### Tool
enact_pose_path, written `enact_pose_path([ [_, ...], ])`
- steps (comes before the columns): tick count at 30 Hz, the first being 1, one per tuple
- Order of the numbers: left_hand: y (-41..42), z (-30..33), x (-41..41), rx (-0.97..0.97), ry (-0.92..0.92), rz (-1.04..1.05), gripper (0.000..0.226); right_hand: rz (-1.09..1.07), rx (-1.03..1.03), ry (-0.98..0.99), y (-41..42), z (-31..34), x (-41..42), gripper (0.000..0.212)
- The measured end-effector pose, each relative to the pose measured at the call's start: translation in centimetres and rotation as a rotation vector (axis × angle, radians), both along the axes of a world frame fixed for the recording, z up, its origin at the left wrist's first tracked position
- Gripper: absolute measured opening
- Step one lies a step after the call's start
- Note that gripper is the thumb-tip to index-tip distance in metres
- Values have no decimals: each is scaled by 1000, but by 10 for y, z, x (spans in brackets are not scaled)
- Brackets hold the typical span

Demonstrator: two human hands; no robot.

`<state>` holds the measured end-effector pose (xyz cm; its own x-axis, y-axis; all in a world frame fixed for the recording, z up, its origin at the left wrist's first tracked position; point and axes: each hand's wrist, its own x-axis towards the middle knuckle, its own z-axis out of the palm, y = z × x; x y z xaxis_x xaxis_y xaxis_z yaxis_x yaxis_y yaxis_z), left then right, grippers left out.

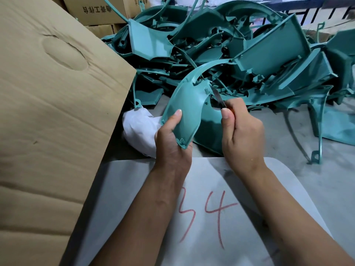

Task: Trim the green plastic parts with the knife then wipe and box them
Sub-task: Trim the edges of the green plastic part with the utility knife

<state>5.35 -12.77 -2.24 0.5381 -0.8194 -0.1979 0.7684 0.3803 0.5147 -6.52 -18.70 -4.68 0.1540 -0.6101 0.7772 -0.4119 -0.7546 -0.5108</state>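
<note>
My left hand [170,139] grips the lower end of a curved green plastic part [189,100], thumb pressed on its smooth face. The part arcs up and to the right above the table. My right hand [241,131] grips a small knife [218,96] with an orange handle mostly hidden in the fist. The thin blade points up and left, its tip touching the part's inner edge near a small tab. A white cloth [139,124] lies bunched on the table just left of my left hand.
A large heap of green plastic parts [240,50] covers the far side of the grey table [307,177]. A big cardboard box flap [53,104] fills the left. More printed cartons [96,10] stand behind. A white sheet marked "34" [209,214] lies under my forearms.
</note>
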Motion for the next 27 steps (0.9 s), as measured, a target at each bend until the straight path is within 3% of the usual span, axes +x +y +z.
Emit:
enact_pose_path([
  [5, 0, 1, 1, 18, -4, 7, 12, 40, -47, 111, 4, -1, 1, 52],
  [10, 1, 0, -2, 8, -12, -3, 16, -6, -40, 16, -2, 1, -4, 44],
  [16, 0, 1, 2, 3, 21, -5, 11, 48, -35, 144, 6, -1, 0, 42],
  [21, 4, -1, 9, 8, -56, -24, 13, -150, 41, 4, 0, 3, -6, 38],
  [27, 8, 5, 19, -112, -156, -106, 22, -87, 56, -165, -1, 4, -14, 32],
])
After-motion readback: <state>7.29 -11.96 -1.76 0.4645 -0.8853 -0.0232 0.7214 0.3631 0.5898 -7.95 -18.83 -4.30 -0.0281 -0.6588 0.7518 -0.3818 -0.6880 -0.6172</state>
